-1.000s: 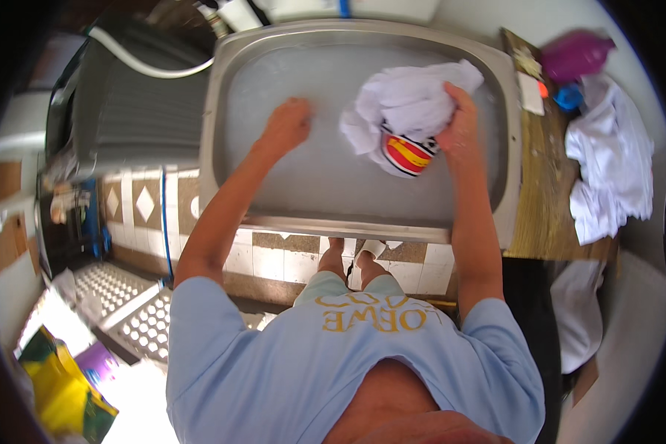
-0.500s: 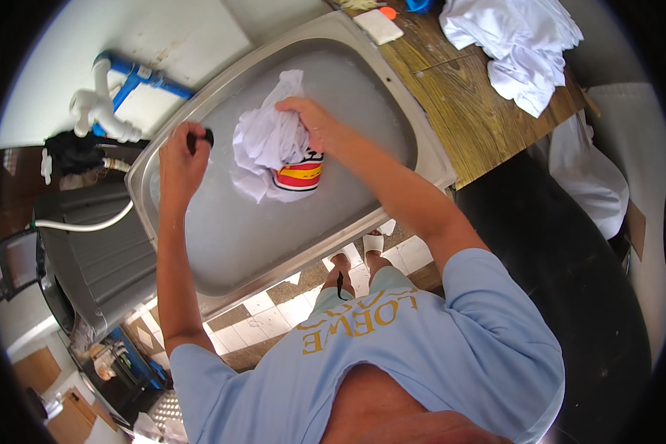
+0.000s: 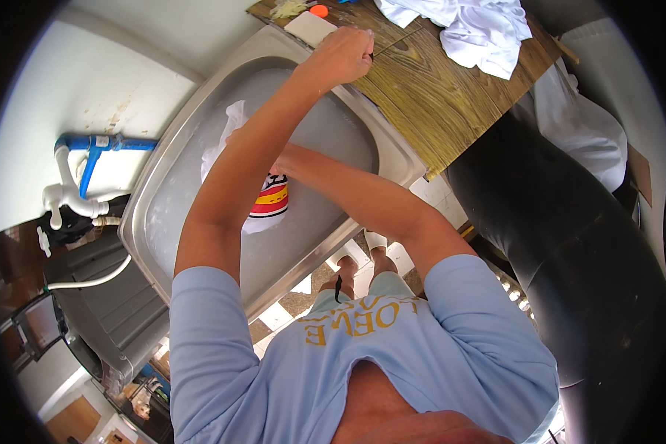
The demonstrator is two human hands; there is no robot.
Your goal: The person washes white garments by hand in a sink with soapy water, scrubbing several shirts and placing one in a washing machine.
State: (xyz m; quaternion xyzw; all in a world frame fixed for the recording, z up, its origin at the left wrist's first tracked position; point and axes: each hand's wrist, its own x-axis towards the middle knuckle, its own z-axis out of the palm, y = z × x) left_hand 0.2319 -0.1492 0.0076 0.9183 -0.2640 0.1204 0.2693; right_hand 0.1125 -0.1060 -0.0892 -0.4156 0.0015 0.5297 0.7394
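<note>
A bunched wet white garment with a red, yellow and black print lies in the cloudy water of the metal sink. My right hand grips it, with the fingers mostly hidden behind my left forearm. My left arm crosses over the sink and the garment. Up at the far right rim, my left hand is closed beside the white slab. A dark edge shows at its fingertips, from the small black round thing that it held in the earlier frame.
A wood-patterned counter adjoins the sink's right side, with white cloth and an orange cap on it. At the left stand a white tap with blue pipe and a grey ridged plastic unit.
My left hand has swung from the sink's left rim across to the far right rim near the counter. My right hand stays at the garment. The whole view has shifted slightly.
</note>
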